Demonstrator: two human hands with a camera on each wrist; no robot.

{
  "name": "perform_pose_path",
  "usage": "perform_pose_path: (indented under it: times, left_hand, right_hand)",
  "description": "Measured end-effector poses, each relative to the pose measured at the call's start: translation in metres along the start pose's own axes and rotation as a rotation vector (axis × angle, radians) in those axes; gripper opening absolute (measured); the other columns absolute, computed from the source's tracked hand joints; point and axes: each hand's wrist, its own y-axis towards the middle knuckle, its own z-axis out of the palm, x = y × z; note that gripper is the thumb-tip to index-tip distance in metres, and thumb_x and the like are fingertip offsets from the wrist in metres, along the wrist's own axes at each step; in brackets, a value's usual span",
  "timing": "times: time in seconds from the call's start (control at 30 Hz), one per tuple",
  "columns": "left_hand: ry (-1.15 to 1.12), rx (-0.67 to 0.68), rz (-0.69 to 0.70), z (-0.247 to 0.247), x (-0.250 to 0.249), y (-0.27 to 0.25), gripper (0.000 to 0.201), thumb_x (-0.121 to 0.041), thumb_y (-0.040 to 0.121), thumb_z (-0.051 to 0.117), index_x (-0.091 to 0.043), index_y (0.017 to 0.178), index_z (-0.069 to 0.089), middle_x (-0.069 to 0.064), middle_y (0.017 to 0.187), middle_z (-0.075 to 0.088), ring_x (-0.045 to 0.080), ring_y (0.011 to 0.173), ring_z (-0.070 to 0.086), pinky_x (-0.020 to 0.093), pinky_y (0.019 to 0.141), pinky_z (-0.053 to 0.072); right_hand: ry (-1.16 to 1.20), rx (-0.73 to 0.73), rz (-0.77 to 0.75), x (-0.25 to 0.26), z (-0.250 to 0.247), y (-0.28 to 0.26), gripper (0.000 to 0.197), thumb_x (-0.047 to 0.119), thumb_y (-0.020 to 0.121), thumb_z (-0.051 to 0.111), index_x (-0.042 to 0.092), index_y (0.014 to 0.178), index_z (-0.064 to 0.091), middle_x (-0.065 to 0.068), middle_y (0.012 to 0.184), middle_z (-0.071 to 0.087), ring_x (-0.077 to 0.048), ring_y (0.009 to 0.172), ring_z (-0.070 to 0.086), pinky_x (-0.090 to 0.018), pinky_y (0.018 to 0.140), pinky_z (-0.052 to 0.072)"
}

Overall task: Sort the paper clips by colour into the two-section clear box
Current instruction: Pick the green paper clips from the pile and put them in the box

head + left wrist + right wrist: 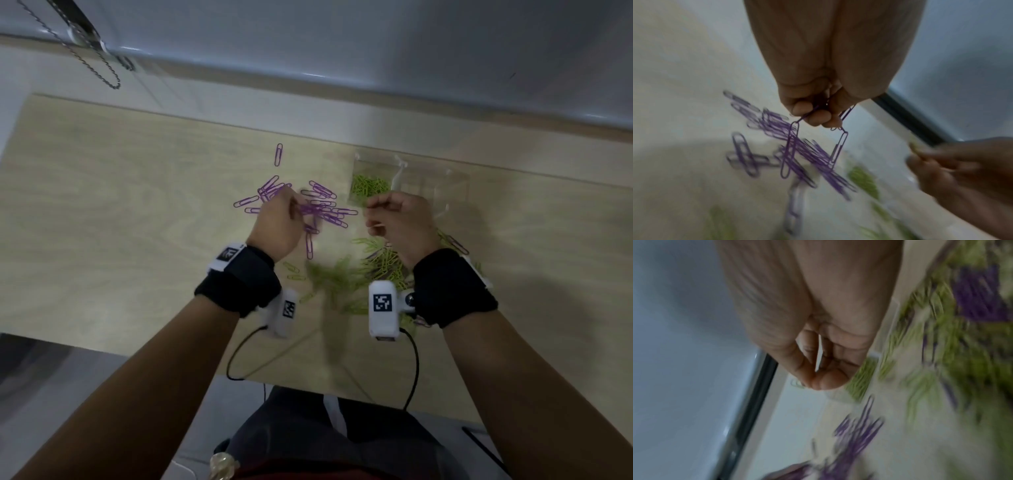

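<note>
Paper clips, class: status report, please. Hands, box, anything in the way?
Left hand grips purple clips. Right hand pinches something, blurred. Clear box: green clips in left section. Mixed pile unsorted.

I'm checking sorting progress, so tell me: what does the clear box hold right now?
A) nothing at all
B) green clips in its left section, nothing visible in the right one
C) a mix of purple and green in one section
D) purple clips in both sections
B: in the head view the clear box shows green clips heaped in its left section, while the purple clips lie on the table.
</note>
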Motion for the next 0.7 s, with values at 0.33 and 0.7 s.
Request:
perform_pose_path:
  times: [0.33,0.7]
  left_hand:
    - [0.455,-0.072,0.138,-0.014,0.041,0.008,0.027,-0.006,0.084,0.05,-0.006,0.108,0.063,0.018,0.116,0.05,0.039,0.104,0.044,0.042,0.091,0.041]
    - [0.397,0.118,0.121,0.042,0.06,-0.092,0.084,-0.059,0.053,0.069,-0.005,0.115,0.053,0.017,0.11,0.043,0.034,0.095,0.045,0.04,0.079,0.047]
  right_hand:
    - [-1.176,0.174,-0.404,-0.054,-0.009,0.017,0.031,-0.005,0.083,0.049,0.007,0.106,0.066,-0.011,0.103,0.059,-0.031,0.096,0.05,-0.035,0.08,0.043]
    - [-1.351,0.471,-0.565,-0.065,0.011,-0.009,0.038,0.014,0.08,0.058,-0.002,0.115,0.057,-0.016,0.104,0.05,-0.032,0.098,0.045,-0.042,0.079,0.046]
